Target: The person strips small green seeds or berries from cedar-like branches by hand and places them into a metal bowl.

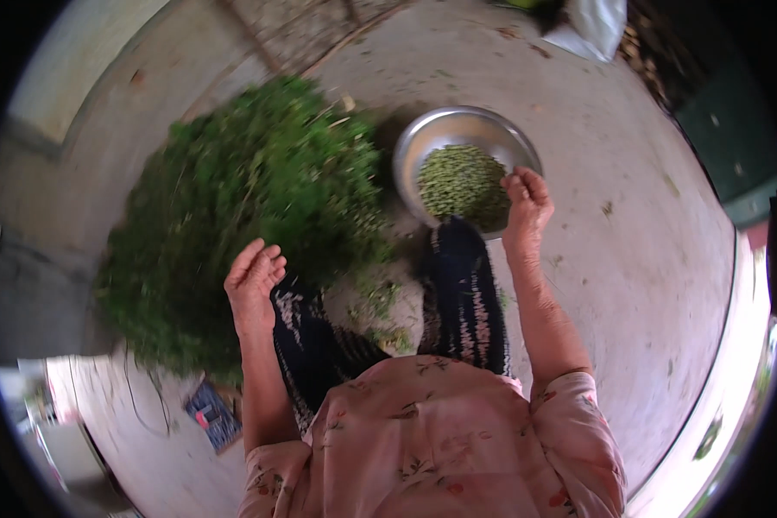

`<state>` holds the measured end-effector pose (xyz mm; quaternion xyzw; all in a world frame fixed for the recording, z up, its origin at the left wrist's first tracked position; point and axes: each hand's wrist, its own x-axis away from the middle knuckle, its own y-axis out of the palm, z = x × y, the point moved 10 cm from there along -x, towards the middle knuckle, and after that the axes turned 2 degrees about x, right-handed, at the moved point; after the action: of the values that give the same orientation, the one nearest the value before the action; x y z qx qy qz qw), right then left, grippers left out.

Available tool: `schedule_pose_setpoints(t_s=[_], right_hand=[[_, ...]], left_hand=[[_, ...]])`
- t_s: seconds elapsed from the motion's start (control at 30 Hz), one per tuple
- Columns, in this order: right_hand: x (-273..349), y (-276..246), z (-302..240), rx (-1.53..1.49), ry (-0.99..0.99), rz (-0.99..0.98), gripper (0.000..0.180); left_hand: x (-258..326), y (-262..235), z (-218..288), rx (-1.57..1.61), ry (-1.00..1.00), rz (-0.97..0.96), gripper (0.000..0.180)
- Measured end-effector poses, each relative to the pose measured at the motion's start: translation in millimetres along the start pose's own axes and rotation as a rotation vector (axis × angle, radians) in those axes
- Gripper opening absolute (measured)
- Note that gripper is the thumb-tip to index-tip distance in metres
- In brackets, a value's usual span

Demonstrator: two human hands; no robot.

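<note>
A large heap of cut green plants with fine leafy stems lies on the floor to my left. My left hand is raised at the near right side of the heap, its fingers loosely bent and slightly apart, with nothing visible in it. Right of the heap stands a wide metal basin with many small green pods spread over its bottom. My right hand is over the basin's right rim. Its fingers are curled together in a pinch; whatever they may hold is hidden.
My knees in dark patterned trousers are close to the basin and the heap. Green scraps litter the concrete floor between them. A pale plastic bag lies at the far right, and a dark blue flat item at the lower left.
</note>
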<state>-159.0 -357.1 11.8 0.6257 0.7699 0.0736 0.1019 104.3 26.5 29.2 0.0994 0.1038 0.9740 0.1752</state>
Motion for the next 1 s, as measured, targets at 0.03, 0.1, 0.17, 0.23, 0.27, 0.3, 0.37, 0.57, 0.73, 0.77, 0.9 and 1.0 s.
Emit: schedule_pose_setpoints(t_s=[0.03, 0.1, 0.17, 0.23, 0.27, 0.3, 0.37, 0.57, 0.73, 0.77, 0.9, 1.0], right_hand=[[8.1, 28.1, -7.8, -0.024, -0.016, -0.062, 0.014], [25.7, 74.6, -17.5, -0.103, -0.011, -0.151, 0.014], [45.1, 119.2, -24.0, -0.156, 0.004, -0.240, 0.014], [59.8, 152.9, -22.0, -0.173, 0.034, -0.323, 0.013], [73.0, 163.5, -12.0, -0.160, 0.061, -0.381, 0.012], [86.1, 178.5, -1.8, -0.146, 0.089, -0.445, 0.012], [112.2, 203.0, 26.8, -0.090, 0.142, -0.575, 0.012], [189.5, 264.6, 127.5, 0.187, 0.481, -0.905, 0.013], [223.3, 319.5, 180.9, 0.229, 0.717, -0.989, 0.015], [223.5, 325.3, 191.3, 0.273, 0.732, -0.974, 0.015], [229.2, 383.6, 239.0, 0.398, 0.556, -1.071, 0.015], [221.6, 444.9, 230.1, 0.544, -0.173, -1.169, 0.018]], left_hand=[[8.7, -27.7, 7.4, 0.033, 0.026, 0.079, 0.030], [23.5, -72.4, 18.7, 0.095, 0.075, 0.222, 0.029], [43.1, -113.1, 32.5, 0.183, 0.139, 0.453, 0.028], [52.9, -140.6, 36.4, 0.237, 0.176, 0.629, 0.026], [54.3, -151.0, 30.8, 0.309, 0.193, 0.636, 0.025], [52.6, -159.1, 27.6, 0.344, 0.203, 0.649, 0.024], [49.5, -172.0, 22.2, 0.415, 0.227, 0.672, 0.024], [-20.8, -172.8, -1.9, 0.695, 0.117, 0.654, 0.026], [-79.6, -178.3, -18.6, 0.840, 0.094, 0.667, 0.018], [-83.7, -182.7, -27.1, 0.837, 0.073, 0.682, 0.019], [-93.8, -214.8, -31.3, 0.949, 0.095, 0.682, 0.019], [-97.5, -223.0, -11.6, 0.962, 0.162, 0.693, 0.017]])
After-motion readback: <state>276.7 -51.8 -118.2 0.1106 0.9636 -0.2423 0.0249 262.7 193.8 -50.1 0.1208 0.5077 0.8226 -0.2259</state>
